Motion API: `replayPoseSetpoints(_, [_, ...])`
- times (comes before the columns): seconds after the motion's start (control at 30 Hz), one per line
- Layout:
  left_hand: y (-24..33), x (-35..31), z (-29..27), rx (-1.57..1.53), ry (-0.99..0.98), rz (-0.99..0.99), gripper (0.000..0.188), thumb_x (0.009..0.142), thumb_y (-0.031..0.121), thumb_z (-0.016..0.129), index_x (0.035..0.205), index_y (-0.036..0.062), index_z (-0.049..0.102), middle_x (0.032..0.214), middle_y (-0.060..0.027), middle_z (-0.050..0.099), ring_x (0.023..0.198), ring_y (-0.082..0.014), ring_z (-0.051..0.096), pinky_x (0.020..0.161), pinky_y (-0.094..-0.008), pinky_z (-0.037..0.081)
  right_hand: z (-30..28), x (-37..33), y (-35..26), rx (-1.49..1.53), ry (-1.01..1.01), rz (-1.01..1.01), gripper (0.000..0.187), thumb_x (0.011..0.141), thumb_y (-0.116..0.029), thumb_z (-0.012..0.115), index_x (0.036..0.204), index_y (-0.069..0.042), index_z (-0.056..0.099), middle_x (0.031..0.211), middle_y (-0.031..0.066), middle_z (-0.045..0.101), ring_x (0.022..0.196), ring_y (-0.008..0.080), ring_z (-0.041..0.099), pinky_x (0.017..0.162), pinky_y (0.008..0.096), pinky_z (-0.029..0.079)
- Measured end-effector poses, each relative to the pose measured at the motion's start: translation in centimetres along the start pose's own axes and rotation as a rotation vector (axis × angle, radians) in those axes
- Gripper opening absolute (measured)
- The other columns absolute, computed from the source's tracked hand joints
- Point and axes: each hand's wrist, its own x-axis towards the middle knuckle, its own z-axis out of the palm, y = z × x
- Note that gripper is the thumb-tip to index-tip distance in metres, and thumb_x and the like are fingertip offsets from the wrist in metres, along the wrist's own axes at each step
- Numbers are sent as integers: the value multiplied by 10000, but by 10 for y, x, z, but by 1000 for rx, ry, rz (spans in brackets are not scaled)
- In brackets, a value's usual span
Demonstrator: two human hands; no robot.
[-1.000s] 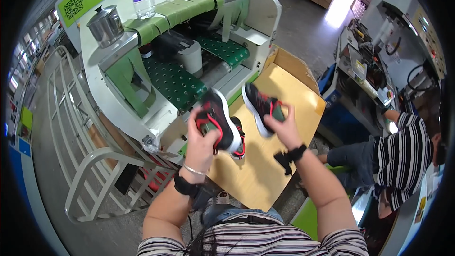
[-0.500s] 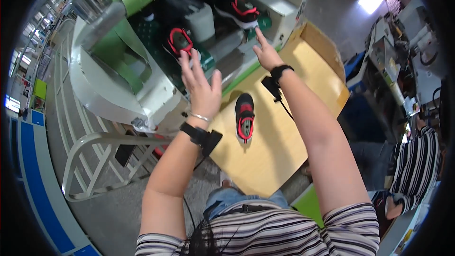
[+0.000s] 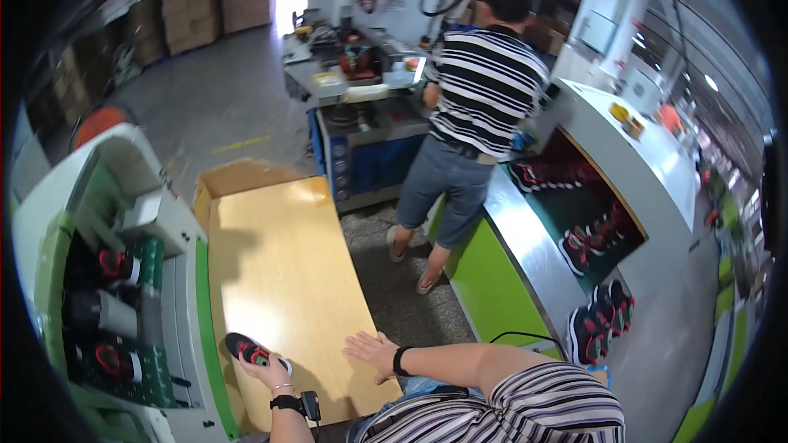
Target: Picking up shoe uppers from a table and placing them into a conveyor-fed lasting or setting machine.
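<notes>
Currently, your left hand [image 3: 266, 372] grips shoe [image 3: 245, 349]; right hand [image 3: 374, 354], fingers splayed, at table [image 3: 283, 271]. Single-handed hold could let it slip.

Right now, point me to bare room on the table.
Bare: the far and middle table, right of the green strip, up to the cardboard flap. Crowded: the near end, where the left hand holds a shoe and the right hand is spread.

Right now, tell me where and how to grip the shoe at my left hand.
The shoe is likely best gripped by its heel end, from your side: the toe points away and leftward, the heel lies nearer you, and your left hand is against its near side.
</notes>
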Motion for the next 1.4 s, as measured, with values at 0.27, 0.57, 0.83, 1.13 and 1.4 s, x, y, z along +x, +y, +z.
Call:
replayPoseSetpoints(0.27, [-14,-31,-29,-1,34,-94,762,721,-66,658,1391,-39,297,1333,-265,343,1211,-411,423,1067,-471,378,31,-28,-8,78,-14,112,1330,545,-352,897,1547,-203,35,1617,93,-29,1480,353,0,1060,645,270])
replayPoseSetpoints(0.57, [-48,-45,-92,438,297,121,677,752,373,740,1286,44,484,1124,-203,601,1045,-391,568,947,-493,429,34,-20,-15,80,-76,116,1328,578,-351,891,1541,-265,-20,1614,44,-99,1479,335,-58,1033,710,284])
replayPoseSetpoints(0.83, [-97,-32,-120,307,-94,132,1227,529,196,827,1498,43,89,1442,-288,256,1319,-436,320,1129,-492,281,29,-15,-20,41,-127,143,1333,598,-388,886,1534,-298,-59,1610,27,-117,1476,328,-81,1025,727,280])
replayPoseSetpoints(1.13, [-62,-44,-130,495,-90,136,1268,504,377,864,1488,39,139,1442,-259,321,1334,-405,341,1113,-482,306,32,-12,-21,16,-112,158,1323,588,-401,892,1538,-301,-24,1612,19,-106,1477,325,-78,1021,731,276])
replayPoseSetpoints(1.4, [-41,-51,-130,593,-88,128,1263,526,498,871,1486,58,177,1447,-244,353,1345,-377,364,1106,-472,334,38,-10,-17,20,-83,170,1338,561,-398,904,1535,-325,-11,1614,10,-98,1478,322,-70,1001,756,268])
